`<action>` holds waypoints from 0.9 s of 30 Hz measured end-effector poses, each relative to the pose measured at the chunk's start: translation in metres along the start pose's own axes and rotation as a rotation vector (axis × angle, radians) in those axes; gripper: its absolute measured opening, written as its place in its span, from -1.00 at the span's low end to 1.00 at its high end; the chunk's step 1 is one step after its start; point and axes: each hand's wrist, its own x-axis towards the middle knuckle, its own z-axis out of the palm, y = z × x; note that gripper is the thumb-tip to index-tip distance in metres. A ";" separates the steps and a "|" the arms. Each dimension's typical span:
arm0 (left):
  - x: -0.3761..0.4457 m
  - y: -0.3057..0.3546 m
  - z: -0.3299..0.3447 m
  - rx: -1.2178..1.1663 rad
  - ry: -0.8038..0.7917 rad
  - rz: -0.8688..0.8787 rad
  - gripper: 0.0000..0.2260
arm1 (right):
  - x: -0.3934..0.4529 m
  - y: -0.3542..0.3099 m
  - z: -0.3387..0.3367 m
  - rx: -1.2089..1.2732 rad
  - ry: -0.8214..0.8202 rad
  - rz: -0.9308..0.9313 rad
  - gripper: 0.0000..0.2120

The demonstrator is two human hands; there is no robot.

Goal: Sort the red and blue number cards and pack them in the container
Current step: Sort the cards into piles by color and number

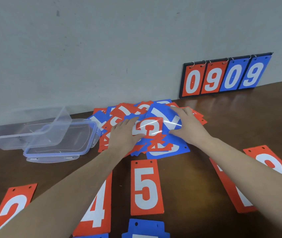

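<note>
Head view looks down, close over the table (240, 127).
</note>
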 end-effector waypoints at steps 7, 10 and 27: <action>-0.030 -0.002 -0.026 -0.319 0.059 -0.072 -0.46 | -0.027 -0.010 -0.021 0.627 0.199 0.199 -0.61; -0.048 -0.008 -0.039 -0.605 0.091 -0.160 -0.51 | -0.045 -0.013 -0.029 0.960 0.139 0.293 -0.78; -0.176 -0.074 -0.078 -1.090 0.196 -0.342 -0.49 | -0.128 -0.065 0.009 0.714 -0.136 0.244 -0.78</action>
